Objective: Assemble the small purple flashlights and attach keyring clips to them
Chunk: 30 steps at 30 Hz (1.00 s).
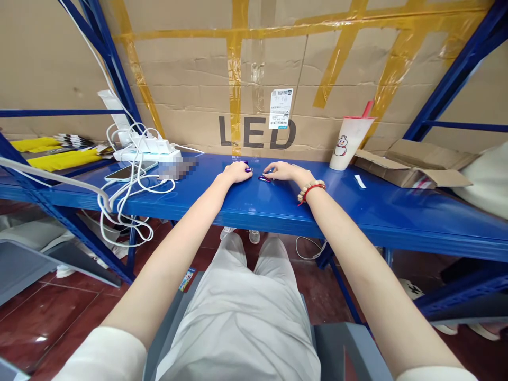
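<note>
My left hand (237,172) rests on the blue tabletop with its fingers curled round a small purple piece with a shiny metal end (248,170). Just to the right, my right hand (282,171) pinches a second small purple piece with a metal part (264,179) close to the table surface. The two pieces lie a short gap apart. They are too small for me to make out their exact kind. A beaded bracelet with a red cord (310,190) circles my right wrist.
To the left are a power strip (153,154) with tangled white cables, a phone (130,171) and yellow packages (63,159). A drink cup (344,145), a white scrap (360,181) and an open cardboard box (408,164) stand right. Taped cardboard (190,79) backs the blue table (262,211).
</note>
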{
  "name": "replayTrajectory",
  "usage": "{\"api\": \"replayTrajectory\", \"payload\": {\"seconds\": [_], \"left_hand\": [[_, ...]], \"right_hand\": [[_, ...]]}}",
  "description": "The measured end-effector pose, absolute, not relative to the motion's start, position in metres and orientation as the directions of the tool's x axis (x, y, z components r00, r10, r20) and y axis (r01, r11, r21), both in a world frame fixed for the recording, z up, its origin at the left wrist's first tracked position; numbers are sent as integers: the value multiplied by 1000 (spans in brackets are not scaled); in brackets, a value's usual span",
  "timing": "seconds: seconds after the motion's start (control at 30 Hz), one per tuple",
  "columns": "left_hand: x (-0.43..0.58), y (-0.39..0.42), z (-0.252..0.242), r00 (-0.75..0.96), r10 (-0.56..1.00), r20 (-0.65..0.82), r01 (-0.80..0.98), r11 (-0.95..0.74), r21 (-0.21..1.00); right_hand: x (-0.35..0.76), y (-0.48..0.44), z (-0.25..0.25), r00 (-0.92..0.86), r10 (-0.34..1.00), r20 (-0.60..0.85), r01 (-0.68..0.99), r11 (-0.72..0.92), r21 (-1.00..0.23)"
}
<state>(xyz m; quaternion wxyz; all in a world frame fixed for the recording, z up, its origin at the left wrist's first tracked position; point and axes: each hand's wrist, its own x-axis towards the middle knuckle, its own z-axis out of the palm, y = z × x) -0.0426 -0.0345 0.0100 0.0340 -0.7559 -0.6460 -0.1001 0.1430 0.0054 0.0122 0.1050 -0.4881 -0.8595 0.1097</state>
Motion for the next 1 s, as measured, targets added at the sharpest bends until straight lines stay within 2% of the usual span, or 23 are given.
{"api": "replayTrajectory", "payload": {"seconds": [0.23,1.0], "left_hand": [[-42,-35,10,133,972,196,985,-152,87],[-40,-36,7,165,966,200,970,-196,147]], "right_hand": [[144,5,11,-481,874,65,819,475,-322],[145,13,4,-454,890,49,844,447,-297]]}}
